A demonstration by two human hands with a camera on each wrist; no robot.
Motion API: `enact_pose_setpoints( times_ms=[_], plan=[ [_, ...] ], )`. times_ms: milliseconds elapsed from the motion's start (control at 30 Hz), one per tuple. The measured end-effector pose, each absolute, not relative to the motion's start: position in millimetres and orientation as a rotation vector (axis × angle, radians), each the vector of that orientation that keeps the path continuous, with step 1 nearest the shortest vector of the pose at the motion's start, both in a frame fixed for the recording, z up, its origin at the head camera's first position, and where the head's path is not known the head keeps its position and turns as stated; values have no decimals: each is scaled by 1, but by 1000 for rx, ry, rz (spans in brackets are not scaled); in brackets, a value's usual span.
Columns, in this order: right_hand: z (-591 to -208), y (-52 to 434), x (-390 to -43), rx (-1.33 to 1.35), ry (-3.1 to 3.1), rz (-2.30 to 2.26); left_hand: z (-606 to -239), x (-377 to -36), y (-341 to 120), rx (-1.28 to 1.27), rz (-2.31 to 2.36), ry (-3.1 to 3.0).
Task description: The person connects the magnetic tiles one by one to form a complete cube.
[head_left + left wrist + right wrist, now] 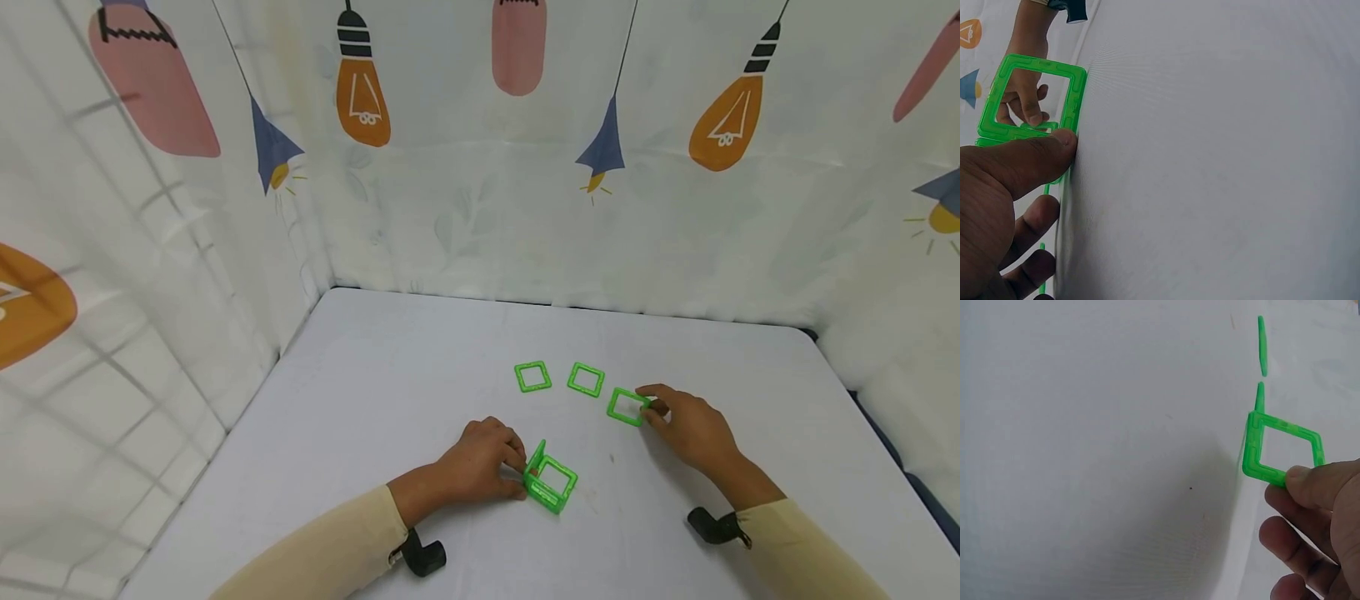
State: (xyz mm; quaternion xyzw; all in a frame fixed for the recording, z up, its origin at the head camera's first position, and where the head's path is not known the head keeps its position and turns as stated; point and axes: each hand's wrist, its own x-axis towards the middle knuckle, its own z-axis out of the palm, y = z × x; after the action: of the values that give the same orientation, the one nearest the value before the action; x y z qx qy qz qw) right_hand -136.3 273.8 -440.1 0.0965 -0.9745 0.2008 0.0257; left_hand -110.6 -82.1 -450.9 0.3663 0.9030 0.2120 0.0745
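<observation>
While your left hand [483,460] steadies the half-built green plastic frame box [551,482] on the white table [375,400], your right hand [690,429] pinches a loose green square frame tile [627,407], so carrying it over to an open side looks due next.
</observation>
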Motion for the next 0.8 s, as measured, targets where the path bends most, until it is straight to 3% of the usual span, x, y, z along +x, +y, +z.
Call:
enact_pose_setpoints(
  times_ms=[800],
  plan=[
    [-428, 250, -112, 375, -2879, 629, -450, -111, -83, 1091, 642, 2701]
  ],
)
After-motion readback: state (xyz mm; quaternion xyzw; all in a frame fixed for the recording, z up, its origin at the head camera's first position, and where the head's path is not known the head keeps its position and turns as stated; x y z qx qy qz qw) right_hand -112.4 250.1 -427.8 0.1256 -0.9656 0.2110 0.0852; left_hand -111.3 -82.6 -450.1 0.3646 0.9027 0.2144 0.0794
